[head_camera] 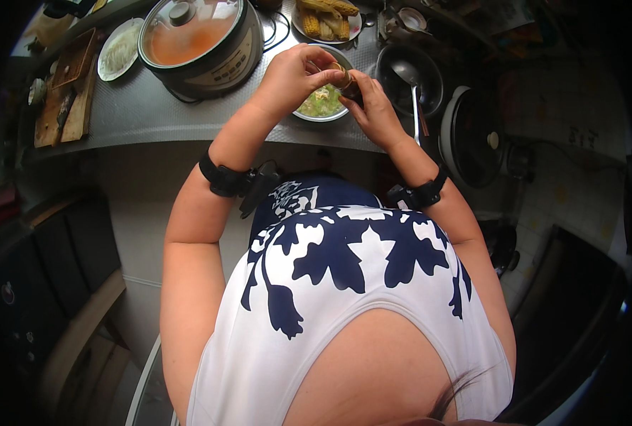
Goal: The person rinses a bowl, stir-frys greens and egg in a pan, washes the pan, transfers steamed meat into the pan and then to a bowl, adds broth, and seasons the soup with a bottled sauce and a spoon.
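Over a round metal bowl, both hands meet at a small dark bottle with a gold-coloured cap. The fingers and thumb of my left hand pinch the cap end. My right hand wraps the dark body from the other side; most of it is hidden by the fingers. Whether the cap is still seated on the bottle cannot be made out. Inside the bowl lies a chopped green and pale food mixture. Its far part is covered by my hands.
Left of the bowl stands an electric cooker with a glass lid over orange liquid. A plate of corn cobs sits behind. To the right are a dark wok with a ladle. A knife rests on a wooden board.
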A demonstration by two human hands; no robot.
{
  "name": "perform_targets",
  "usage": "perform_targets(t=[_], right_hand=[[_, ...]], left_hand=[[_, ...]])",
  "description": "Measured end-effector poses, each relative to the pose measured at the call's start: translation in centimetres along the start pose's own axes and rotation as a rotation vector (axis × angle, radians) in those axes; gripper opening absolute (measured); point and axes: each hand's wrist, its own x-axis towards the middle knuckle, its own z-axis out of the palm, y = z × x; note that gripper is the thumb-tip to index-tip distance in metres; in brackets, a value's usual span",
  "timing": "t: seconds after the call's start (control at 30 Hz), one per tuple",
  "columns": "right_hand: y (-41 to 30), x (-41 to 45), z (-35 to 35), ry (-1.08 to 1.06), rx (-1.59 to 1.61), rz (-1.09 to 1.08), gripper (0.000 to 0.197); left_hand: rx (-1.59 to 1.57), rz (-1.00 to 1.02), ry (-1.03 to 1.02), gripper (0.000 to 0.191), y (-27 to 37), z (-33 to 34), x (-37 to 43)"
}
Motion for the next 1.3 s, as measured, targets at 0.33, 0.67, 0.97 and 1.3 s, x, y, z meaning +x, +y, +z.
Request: perform_targets(t=[0.33, 0.67, 0.97, 1.3], right_hand=[[1.5, -0.7, 1.3, -0.017, 0.016, 0.058, 0.048], [2.3, -1.7, 1.3, -0.154, 0.165, 0.218, 0.051], [3.7, -2.2, 2.2, -0.225, 0.206, 0.297, 0.054], [3.4, -1.6, 2.2, -0.316, 0.36, 0.425, 0.05]], left_hand=[[0.116, 0.013, -0.002, 0.024, 1.2, 0.3, -1.8], [-0.224, -0.195, 0.217, 0.021, -2.7, -2.7, -7.2], [-0.477, -0.512, 0.457, 0.024, -5.9, -6.4, -15.8], [-0.58, -0.537, 0.601, 0.024, -6.6, -7.4, -18.5]])
